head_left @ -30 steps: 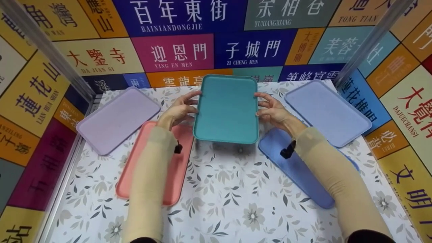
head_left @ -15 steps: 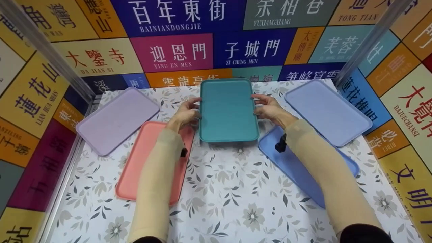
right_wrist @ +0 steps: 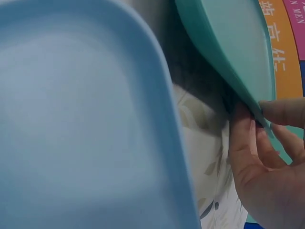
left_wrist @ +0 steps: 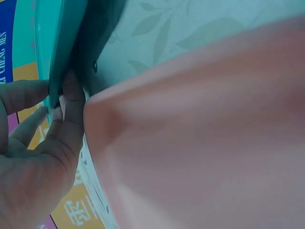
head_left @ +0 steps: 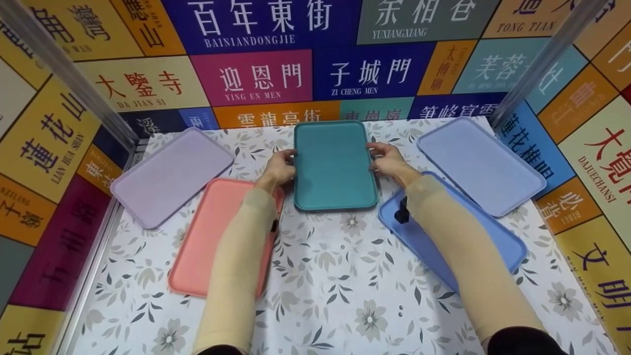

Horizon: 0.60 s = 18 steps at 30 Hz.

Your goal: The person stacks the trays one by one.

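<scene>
A teal rectangular tray [head_left: 335, 165] is at the back middle of the table, its long sides running away from me. My left hand [head_left: 280, 169] pinches its left edge, and my right hand [head_left: 390, 160] pinches the right edge. In the left wrist view, thumb and fingers stand on either side of the teal rim [left_wrist: 62, 52], with fingertips tucked beneath. The right wrist view shows the same hold on the opposite rim [right_wrist: 238, 81], a dark shadow lying below the tray. Under my left forearm lies a pink tray [head_left: 217, 231]; a blue tray [head_left: 419, 231] lies under my right forearm.
A lilac tray [head_left: 172, 175] lies slanted at the back left, and a pale periwinkle tray [head_left: 483, 165] slants at the back right. The table [head_left: 330, 305] wears a white leaf-and-flower cloth. Printed panels [head_left: 251, 74] wall the back and both sides.
Both hands have lowered the teal tray toward the table and shifted it slightly right, keeping their hold. Its tilt has lessened. The other trays have stayed where they were.
</scene>
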Tool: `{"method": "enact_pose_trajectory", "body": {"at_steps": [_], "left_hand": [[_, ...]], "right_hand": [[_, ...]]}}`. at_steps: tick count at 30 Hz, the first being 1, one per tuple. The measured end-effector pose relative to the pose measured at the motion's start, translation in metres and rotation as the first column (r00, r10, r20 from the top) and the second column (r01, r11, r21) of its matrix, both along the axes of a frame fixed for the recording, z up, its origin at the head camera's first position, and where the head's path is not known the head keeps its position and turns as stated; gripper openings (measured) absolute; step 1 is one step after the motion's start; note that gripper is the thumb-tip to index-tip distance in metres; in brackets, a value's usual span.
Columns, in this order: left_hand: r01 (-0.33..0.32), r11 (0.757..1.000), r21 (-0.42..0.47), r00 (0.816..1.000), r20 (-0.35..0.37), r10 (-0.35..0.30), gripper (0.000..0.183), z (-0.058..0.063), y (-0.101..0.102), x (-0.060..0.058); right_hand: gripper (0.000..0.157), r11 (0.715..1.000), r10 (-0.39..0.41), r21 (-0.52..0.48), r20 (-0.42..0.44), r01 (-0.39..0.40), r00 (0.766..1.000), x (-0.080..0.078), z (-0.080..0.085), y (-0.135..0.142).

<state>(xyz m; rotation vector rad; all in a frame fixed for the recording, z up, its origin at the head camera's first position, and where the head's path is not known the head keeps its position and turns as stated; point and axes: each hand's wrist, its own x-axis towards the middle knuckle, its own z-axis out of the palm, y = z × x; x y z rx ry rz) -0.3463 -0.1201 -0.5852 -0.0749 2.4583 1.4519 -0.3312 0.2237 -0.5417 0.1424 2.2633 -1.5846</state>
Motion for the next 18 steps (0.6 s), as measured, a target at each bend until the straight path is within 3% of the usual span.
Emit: {"method": "enact_pose_trajectory", "body": {"at_steps": [2,4,10,18], "left_hand": [[0.009,0.999,-0.051,1.000,0.015,-0.008,0.082,-0.024,-0.003,-0.019],[0.016,0.996,-0.083,1.000,0.011,-0.015,0.084,-0.040,-0.005,-0.031],[0.032,0.983,-0.178,0.999,-0.035,-0.039,0.078,-0.043,-0.002,-0.035],[0.018,0.970,-0.241,0.999,-0.040,-0.028,0.072,-0.026,0.009,-0.020]], "right_hand": [[0.087,1.000,-0.010,0.017,-0.005,0.010,1.000,-0.001,-0.001,-0.001],[0.089,0.999,-0.018,0.031,-0.015,0.018,1.000,-0.002,-0.002,-0.002],[0.089,0.997,-0.042,0.061,-0.059,0.046,0.997,-0.002,-0.006,-0.005],[0.087,0.994,-0.075,0.067,-0.113,0.082,0.991,-0.002,-0.014,-0.004]]}}
